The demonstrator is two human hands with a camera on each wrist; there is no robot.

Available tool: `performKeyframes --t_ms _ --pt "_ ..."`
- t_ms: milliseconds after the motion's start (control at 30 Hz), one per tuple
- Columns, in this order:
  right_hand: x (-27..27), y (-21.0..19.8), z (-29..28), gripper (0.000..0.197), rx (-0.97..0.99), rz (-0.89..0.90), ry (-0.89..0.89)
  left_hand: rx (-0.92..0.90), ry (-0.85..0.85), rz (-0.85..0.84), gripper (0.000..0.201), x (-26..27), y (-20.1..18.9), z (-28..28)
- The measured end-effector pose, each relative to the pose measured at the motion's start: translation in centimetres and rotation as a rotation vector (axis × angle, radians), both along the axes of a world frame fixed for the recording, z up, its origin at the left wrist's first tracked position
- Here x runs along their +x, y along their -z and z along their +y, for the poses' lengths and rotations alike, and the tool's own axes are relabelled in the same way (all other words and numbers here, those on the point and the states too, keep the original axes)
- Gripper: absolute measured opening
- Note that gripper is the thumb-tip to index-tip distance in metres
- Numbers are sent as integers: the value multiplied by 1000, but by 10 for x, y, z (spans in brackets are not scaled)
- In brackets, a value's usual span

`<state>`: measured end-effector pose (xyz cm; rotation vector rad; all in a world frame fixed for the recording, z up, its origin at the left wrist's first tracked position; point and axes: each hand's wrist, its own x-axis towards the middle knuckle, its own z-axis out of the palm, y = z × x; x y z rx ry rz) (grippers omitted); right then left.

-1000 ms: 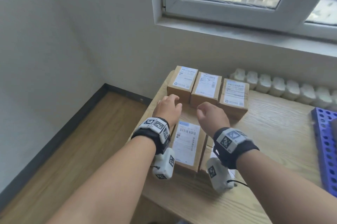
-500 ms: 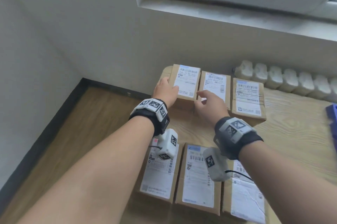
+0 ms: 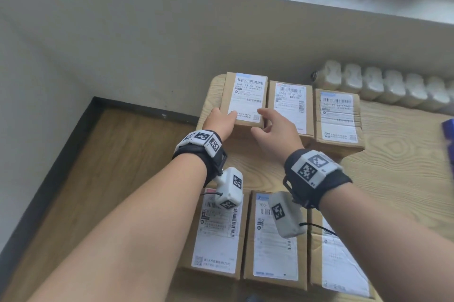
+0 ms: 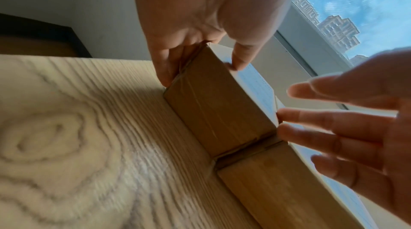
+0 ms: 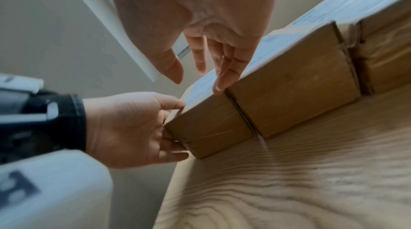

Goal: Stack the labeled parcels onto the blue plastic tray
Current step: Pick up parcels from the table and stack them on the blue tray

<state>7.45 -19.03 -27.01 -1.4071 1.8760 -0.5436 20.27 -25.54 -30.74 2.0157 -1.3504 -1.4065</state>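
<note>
Three labeled cardboard parcels form a back row on the wooden table (image 3: 398, 169). My left hand (image 3: 221, 122) pinches the near left corner of the far-left parcel (image 3: 248, 95), thumb on the label and fingers down its left side. The left wrist view shows that grip on the parcel (image 4: 218, 109). My right hand (image 3: 267, 124) hovers with straight, spread fingers (image 5: 222, 81) at the seam between this parcel and the middle parcel (image 3: 290, 107). A third parcel (image 3: 337, 117) sits to the right. Only a sliver of the blue tray (image 3: 448, 129) shows at the right edge.
Three more labeled parcels (image 3: 272, 252) lie in a near row under my wrists. A row of several white bottles (image 3: 393, 88) lines the wall behind the table. The table's left edge drops to the wooden floor (image 3: 110, 166); the wall stands close behind the back row.
Both hands moved forward from the near row to the back row. The left hand has taken hold of the far-left parcel's corner; the right hand has shifted left toward it.
</note>
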Motion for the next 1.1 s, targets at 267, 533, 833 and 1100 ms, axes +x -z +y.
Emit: performKeyframes --t_ms 267,533,833,1100 --pt "3 -2 3 45 86 -24 16 82 -209 38 60 23 11 18" --pt "8 13 25 24 205 102 -116 146 -223 176 71 38 6 34" --pt "7 -16 45 35 64 -42 -6 105 -210 369 54 52 -11 43" --pt "2 -47 57 26 -67 -221 218 -15 -146 511 91 45 -41 50"
